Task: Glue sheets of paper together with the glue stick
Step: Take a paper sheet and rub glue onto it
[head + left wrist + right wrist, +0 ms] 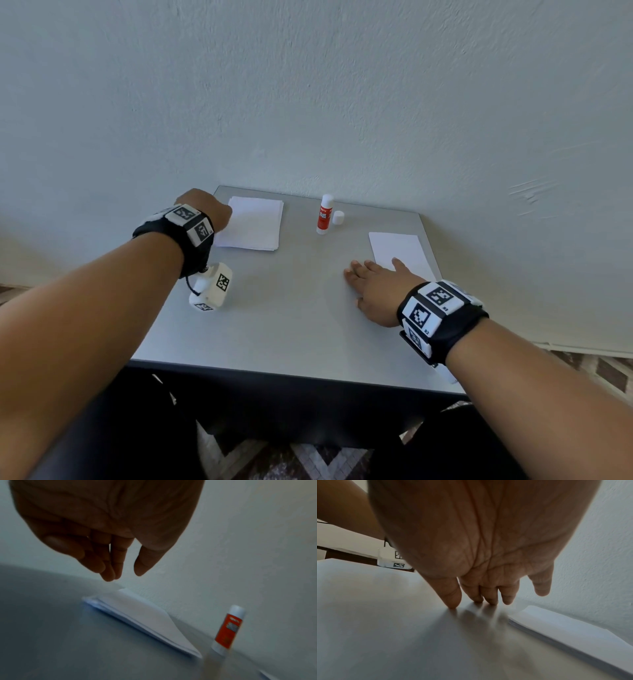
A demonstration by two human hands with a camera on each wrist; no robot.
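Right hand [375,291] flat, fingers spread, beside paper edge; left hand [205,209] relaxed above stack [251,224].

On the grey table [274,308] the left hand [205,209] hovers at the near-left edge of the far-left paper stack [253,224]. The right hand [376,287] lies flat, fingers spread, its thumb on the right-hand sheet [400,250]. Between the papers, toward the far edge, stands the glue stick [324,214] (red label, upright), its cap [338,218] just beside it.
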